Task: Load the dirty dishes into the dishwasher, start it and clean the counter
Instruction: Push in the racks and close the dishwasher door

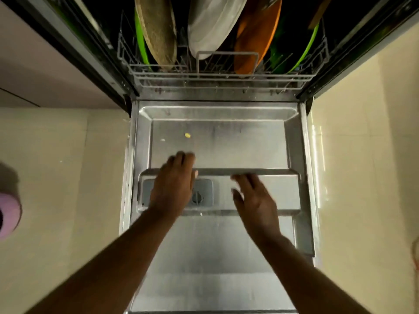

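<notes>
Nothing gripped by either hand. Left hand (174,184) flat, palm down, fingers straight and close together, lying over the detergent dispenser (203,193) at centre frame; whether touching or just above, cannot tell (motion blur). Right hand (255,200) just beside it to the right, fingers extended and slightly spread, palm turned partly inward, above the raised step of the dishwasher door (226,245). Both forearms entering from the lower edge, angled toward centre.

Door fully lowered, steel inner face up, filling centre and lower frame. Round dispenser knob visible between the two hands. Small yellow crumb (187,135) on the door panel above the left hand; pale fleck (162,139) to its left.

Lower rack (217,75) at upper centre, pushed inside the tub, loaded with plates on edge. Left to right: green plate (141,41), speckled tan plate (158,30) touching it, white plate (210,23), orange plate (256,37), second green plate (306,53) at the right end. Wooden handle (319,12) showing at upper right above that green plate; item itself not identifiable.

Pale cabinet fronts and cream floor tiles (68,177) on both sides of the door. Pink rounded object (9,216) at the left edge, partly cut off.
</notes>
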Available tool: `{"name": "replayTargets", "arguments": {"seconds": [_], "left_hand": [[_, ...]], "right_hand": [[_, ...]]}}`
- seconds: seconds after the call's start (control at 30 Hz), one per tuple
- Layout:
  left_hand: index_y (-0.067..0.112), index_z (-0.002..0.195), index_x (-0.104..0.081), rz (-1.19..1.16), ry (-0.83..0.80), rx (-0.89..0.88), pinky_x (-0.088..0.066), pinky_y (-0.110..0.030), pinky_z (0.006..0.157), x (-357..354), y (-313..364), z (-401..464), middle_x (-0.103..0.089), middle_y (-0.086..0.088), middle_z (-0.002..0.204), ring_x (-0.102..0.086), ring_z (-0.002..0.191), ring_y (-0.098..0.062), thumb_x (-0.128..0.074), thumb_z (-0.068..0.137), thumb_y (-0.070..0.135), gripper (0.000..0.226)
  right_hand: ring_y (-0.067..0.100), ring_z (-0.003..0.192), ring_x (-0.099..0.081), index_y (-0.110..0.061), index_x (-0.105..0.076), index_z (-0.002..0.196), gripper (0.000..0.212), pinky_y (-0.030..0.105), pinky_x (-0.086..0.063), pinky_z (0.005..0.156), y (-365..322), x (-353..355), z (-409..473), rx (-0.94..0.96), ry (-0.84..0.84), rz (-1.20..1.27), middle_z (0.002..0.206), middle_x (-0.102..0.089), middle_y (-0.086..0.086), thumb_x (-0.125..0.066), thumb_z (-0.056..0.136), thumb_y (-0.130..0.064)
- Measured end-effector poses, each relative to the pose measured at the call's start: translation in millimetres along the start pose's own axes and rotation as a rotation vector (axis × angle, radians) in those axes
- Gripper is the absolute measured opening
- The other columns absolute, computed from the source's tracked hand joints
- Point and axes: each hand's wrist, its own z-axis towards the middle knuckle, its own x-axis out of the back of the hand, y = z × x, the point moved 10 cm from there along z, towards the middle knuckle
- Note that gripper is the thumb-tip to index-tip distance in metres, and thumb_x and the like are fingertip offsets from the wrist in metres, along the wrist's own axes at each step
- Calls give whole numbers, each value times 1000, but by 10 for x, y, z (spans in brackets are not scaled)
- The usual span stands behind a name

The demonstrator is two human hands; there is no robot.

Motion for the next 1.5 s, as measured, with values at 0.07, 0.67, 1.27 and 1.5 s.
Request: {"name": "replayTargets", "arguments": {"seconds": [0.07,0.67,1.27,1.5], "left_hand": [[10,116,-57,-15,-110,-18,-50,-28,72,-225,61,-570,-60,-9,108,-60,93,-23,-61,85,22,34],[11,150,12,216,-699,-108,-3,-55,117,-1577,112,-3424,20,-17,156,13,144,-40,-62,77,62,116],[3,133,-37,424,-531,-255,-46,-66,86,-1451,227,-3517,-39,-30,142,-45,120,-55,-89,38,4,108],[12,143,-15,281,-727,-307,-35,-57,101,-149,574,-3200,-12,-20,153,-27,132,-45,-71,73,20,90]], "right_hand": [[19,89,-64,-15,-60,120,40,26,-56,64,-19,-206,-571,0,-86,-18,115,-60,6,-73,83,-12],[43,146,-6,-10,-5,154,139,53,-18,115,264,-1434,-3149,-9,-472,-480,159,-7,24,-89,50,-50],[44,144,-17,-9,-16,154,121,60,-33,108,227,-1387,-3178,74,-424,-602,158,-15,23,-90,58,-14],[41,110,-63,-7,-35,146,144,51,-56,84,-336,-289,-2887,38,-553,-502,129,-61,18,-94,21,-47]]}}
